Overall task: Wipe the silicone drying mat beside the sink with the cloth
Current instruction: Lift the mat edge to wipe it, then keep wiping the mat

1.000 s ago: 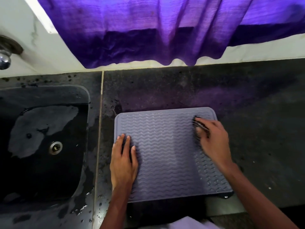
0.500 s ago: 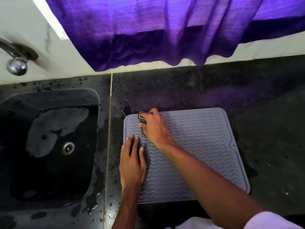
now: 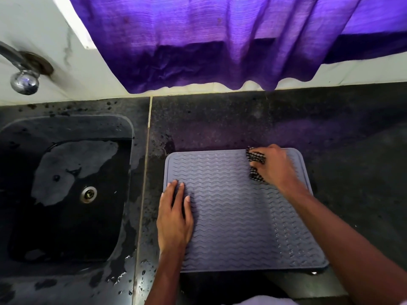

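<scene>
A grey silicone drying mat (image 3: 231, 212) with wavy ridges lies flat on the dark counter, just right of the sink. My left hand (image 3: 175, 219) rests palm down on the mat's left edge, fingers together and extended. My right hand (image 3: 275, 167) is at the mat's far right corner, closed around a bunched black-and-white checked cloth (image 3: 255, 165) that presses on the mat. Only part of the cloth shows past my fingers. Water droplets sit on the mat's right strip.
A dark stone sink (image 3: 66, 194) with a metal drain (image 3: 88, 194) lies to the left, its rim wet. A chrome tap (image 3: 24, 81) juts from the white wall. A purple curtain (image 3: 220, 40) hangs over the counter's (image 3: 352, 161) back edge.
My right hand has swept with the cloth from the mat's far left corner to its far right corner. My left hand has stayed on the left edge.
</scene>
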Available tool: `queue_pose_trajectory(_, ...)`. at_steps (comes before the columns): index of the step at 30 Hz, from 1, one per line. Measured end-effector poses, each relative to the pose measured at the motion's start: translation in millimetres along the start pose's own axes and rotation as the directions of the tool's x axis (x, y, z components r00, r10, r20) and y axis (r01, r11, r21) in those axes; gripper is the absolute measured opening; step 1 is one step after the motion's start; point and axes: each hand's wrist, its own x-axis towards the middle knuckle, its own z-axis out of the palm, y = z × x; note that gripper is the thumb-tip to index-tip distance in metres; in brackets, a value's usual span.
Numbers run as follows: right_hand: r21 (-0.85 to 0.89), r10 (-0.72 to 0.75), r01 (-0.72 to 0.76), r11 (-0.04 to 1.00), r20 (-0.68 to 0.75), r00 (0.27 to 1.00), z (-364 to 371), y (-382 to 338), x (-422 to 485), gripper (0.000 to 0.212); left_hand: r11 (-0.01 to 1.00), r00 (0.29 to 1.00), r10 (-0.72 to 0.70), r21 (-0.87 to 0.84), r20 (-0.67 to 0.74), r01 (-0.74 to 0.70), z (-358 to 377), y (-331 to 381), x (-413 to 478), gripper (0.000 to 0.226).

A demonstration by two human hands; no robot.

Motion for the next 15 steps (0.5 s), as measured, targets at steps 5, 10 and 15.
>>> queue_pose_trajectory(5,-0.07,0.121,-0.123,0.99,-0.027,0.992,-32.6,50.2,-4.8,0.04,1.0,1.0,-0.01,-0.011,-0.009,0.01,0.3,-1.1,-0.5,0.049)
queue_pose_trajectory(10,-0.138,0.054,-0.058,0.989,-0.03,0.998,-50.2,69.7,-7.0,0.06,1.0,1.0,0.001,-0.01,-0.018,-0.001,1.4,-0.8,-1.4,0.049)
queue_pose_trajectory(15,-0.158,-0.257,0.259,0.953,0.031,0.966,-76.9,66.1,6.6,0.05,1.0,1.0,-0.005,-0.001,-0.005,0.005,2.8,-2.8,-1.4,0.051)
